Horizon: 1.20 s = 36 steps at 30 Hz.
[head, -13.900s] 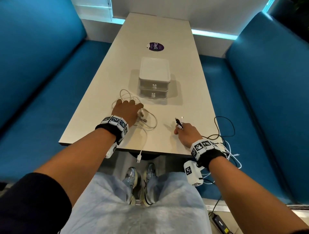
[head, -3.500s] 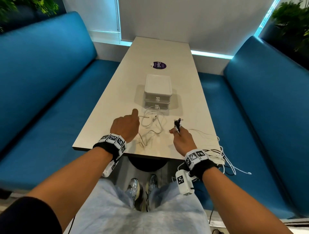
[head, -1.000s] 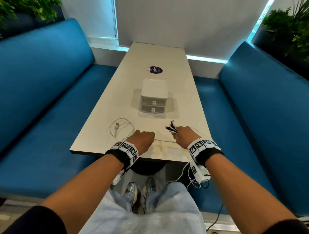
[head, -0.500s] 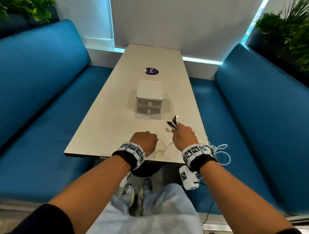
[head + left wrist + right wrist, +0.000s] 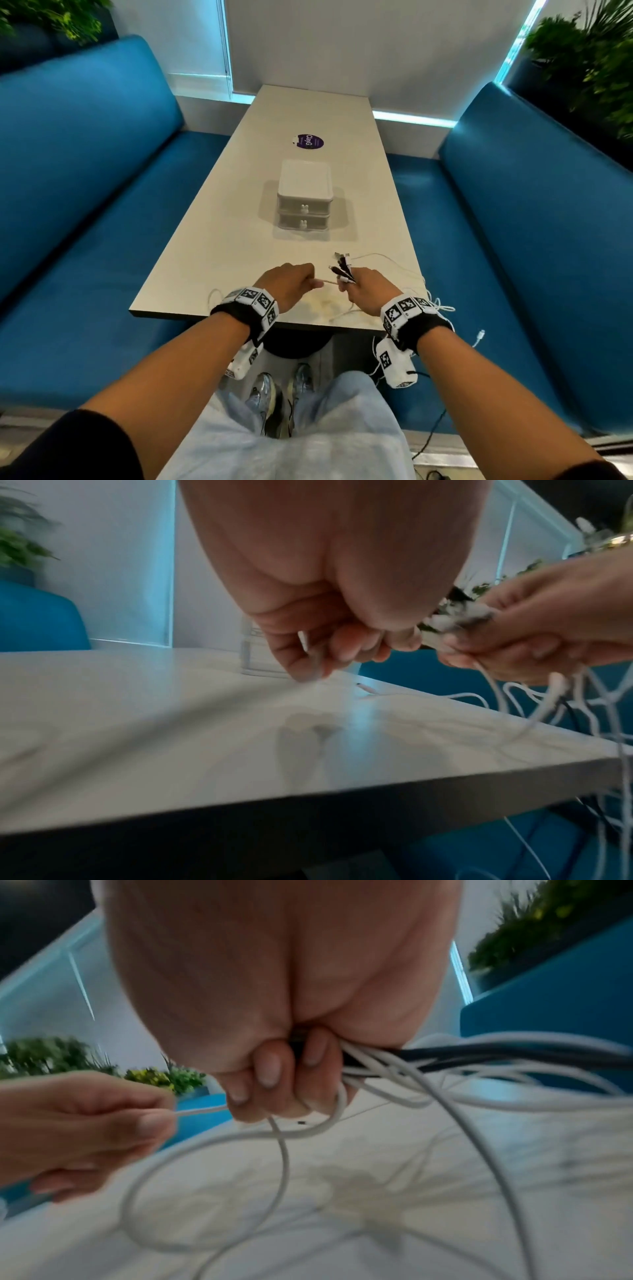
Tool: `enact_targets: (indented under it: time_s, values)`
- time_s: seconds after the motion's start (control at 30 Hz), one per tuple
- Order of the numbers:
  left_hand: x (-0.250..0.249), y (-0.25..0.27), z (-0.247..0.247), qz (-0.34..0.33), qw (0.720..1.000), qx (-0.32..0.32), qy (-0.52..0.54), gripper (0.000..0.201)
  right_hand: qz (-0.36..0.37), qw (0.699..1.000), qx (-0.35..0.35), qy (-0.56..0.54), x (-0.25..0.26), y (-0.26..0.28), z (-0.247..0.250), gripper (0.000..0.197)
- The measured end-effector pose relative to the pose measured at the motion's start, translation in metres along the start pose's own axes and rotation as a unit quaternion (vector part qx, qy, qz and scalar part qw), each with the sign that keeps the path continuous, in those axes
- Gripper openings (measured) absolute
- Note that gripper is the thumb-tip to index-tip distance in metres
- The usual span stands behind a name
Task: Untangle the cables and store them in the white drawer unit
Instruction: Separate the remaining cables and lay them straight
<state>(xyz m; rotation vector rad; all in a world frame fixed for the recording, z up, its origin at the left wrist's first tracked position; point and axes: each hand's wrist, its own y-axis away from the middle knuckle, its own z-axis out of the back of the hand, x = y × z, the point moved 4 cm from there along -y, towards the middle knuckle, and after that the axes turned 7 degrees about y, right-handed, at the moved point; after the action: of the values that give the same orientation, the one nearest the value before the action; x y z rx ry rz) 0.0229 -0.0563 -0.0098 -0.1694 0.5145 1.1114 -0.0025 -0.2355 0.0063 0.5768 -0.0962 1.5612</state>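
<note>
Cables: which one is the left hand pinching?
The left hand pinches a single white cable stretched across to the right hand, which grips the cable bundle, white and black together.

A round purple sticker (image 5: 309, 142) lies flat on the pale rectangular tabletop (image 5: 219, 240), well beyond the fingers and past the far side of the white two-drawer plastic unit (image 5: 305, 194). Its white lettering appears to read "ClayG", turned sideways; smaller print beneath is too small to read. The black-and-white square-patterned marker bands (image 5: 255, 299) on both wrists carry no legible words.
</note>
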Motion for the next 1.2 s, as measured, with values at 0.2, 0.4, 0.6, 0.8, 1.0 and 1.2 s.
enact_targets:
  time_s: [0.2,0.4,0.6,0.8,1.0,1.2]
  values:
    - [0.036,0.011,0.018,0.014,0.997,0.035,-0.073,0.029,-0.108,0.981,-0.049,0.156,-0.047,0.003,0.015,0.025]
    - [-0.018,0.0,-0.004,-0.017,0.99,0.008,-0.142,0.028,-0.078,0.981,-0.136,0.11,-0.012,0.002,0.001,0.03]
    - [-0.015,-0.003,-0.016,0.021,0.993,0.052,-0.101,0.023,-0.039,0.988,-0.143,0.049,0.006,0.006,0.001,0.037]
    - [-0.017,-0.001,-0.005,-0.026,0.999,-0.015,0.035,0.019,0.059,0.997,-0.024,-0.036,0.024,0.006,-0.009,0.019]
    - [0.005,0.003,0.003,-0.031,0.998,0.042,0.043,0.021,0.024,0.996,0.008,0.091,0.012,0.003,-0.001,0.021]
    - [0.026,0.011,0.021,-0.005,0.998,0.044,-0.039,0.028,-0.072,0.986,-0.036,0.143,-0.022,0.003,0.005,0.033]
